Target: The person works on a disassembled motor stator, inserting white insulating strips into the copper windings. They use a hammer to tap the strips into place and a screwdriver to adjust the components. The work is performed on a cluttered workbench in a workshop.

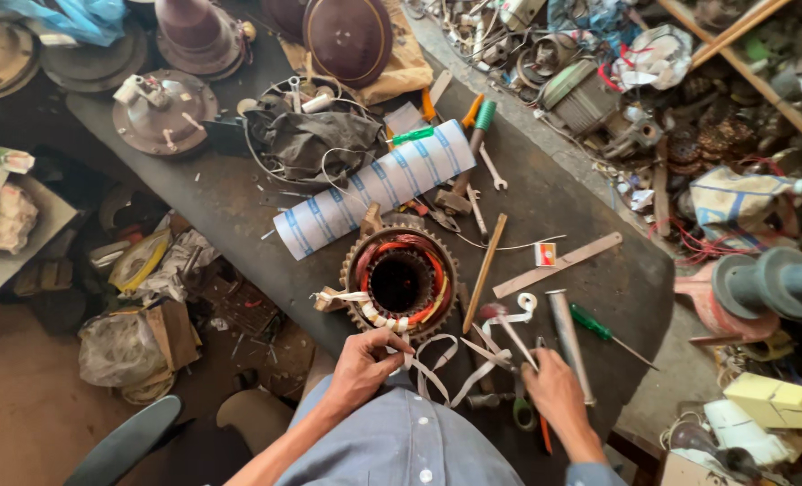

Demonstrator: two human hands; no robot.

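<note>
Binding tape onto a motor stator at a cluttered workbench

The left hand pinches white cloth tape at the near edge of the stator, keeping it taut against the copper windings. The right hand grips a thin rod-like tool, angled toward the loose tape loops between both hands.

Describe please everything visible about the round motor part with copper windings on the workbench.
The motor stator lies flat on the dark workbench, its round hole facing up. Its outer ring looks like rusty toothed metal; inside run orange-red copper coils. White tape is wrapped over the coils on the near-left side, with loose ends trailing toward the person. The left hand pinches this tape at the near edge. A wooden stick lies just right of it, and a white striped roll lies behind.
</note>
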